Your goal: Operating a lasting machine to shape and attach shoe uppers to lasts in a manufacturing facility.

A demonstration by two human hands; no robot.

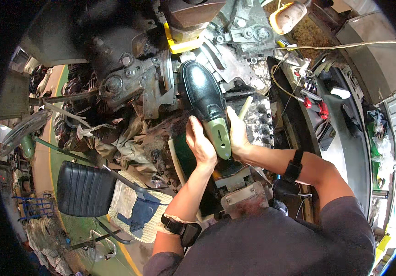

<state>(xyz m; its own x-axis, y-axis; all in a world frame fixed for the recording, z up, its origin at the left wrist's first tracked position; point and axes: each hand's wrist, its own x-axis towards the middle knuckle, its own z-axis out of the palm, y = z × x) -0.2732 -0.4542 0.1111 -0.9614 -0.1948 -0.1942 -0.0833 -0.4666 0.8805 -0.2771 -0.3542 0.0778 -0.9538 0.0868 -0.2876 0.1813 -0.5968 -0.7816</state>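
While the left hand and right hand clasp its heel end from both sides, a black shoe points toward the machine.
Its long axis runs away from the person, tilting slightly left, with a green foot form nearest; a dark desk stands right, a black chair left on green floor.

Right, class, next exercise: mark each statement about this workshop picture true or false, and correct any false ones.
1. The left hand and right hand hold a black shoe on a green last. True.
2. The shoe's toe points toward the person. False: it points away, toward the metal machine.
3. A chair stands to the person's left. True.
4. Only red cloth lies on its seat. False: dark blue cloth lies there.
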